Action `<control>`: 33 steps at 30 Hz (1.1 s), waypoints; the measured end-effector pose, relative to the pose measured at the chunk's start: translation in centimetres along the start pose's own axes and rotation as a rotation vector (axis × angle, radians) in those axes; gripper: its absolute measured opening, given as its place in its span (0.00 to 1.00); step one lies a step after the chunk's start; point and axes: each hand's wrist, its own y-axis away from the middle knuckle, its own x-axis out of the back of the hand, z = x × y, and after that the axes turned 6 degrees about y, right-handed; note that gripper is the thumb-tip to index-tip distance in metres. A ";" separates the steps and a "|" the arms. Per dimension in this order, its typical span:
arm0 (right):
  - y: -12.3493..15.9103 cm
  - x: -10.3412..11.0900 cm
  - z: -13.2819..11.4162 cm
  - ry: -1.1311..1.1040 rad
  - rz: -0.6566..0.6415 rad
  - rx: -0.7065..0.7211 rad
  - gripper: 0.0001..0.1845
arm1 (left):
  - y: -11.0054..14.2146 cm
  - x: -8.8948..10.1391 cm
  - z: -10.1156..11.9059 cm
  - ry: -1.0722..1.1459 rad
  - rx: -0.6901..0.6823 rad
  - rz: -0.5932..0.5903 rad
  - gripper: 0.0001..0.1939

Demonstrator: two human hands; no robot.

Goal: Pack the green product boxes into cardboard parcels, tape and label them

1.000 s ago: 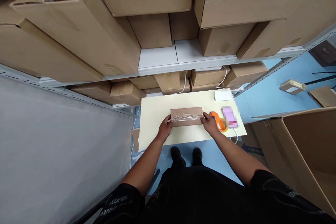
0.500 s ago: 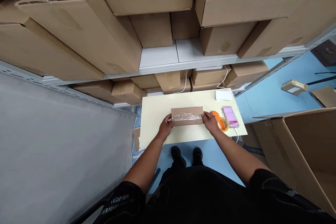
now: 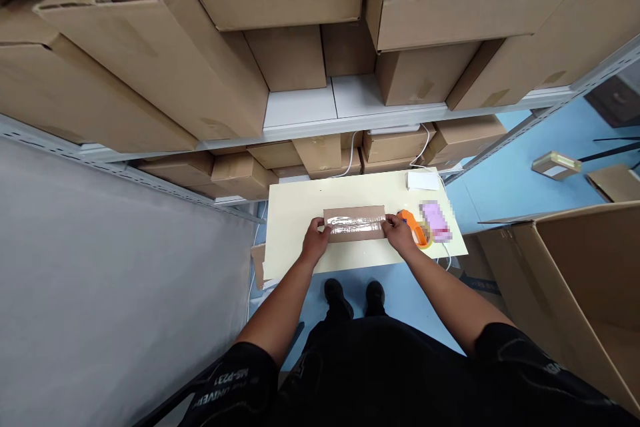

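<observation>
A small flat cardboard box (image 3: 355,233) with shiny clear tape along its top is at the middle of the pale yellow table (image 3: 290,250). My left hand (image 3: 316,240) grips its left end, thumb on the top face. On the opposite end, my right hand (image 3: 399,235) holds it the same way, fingers at the far corner. Just right of that hand lies an orange tape dispenser (image 3: 414,228) with a roll of clear yellowish tape. Whether the box touches the tabletop or is slightly raised, I cannot tell.
A pixelated pink item (image 3: 435,219) and a white box (image 3: 423,180) lie on the table's right side. Behind stands a metal shelf (image 3: 350,123) stacked with cardboard boxes. A large open carton (image 3: 545,287) is at the right, a grey wall (image 3: 125,280) at the left.
The box is tilted slightly, so its tape glares more brightly. My left thumb sits a little further onto the box. Both hands keep their hold; the view shifts slightly.
</observation>
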 end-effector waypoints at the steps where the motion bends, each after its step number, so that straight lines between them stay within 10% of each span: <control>1: -0.2 -0.1 -0.2 0.000 0.008 -0.021 0.19 | -0.4 -0.1 0.0 -0.006 0.005 0.007 0.19; 16: -1.5 -0.5 -1.6 0.094 0.041 -0.098 0.11 | -3.1 0.0 -0.3 0.009 0.082 -0.042 0.17; 33: -1.3 -0.9 0.3 0.053 -0.003 -0.039 0.24 | -2.5 0.9 0.7 0.039 0.160 -0.208 0.27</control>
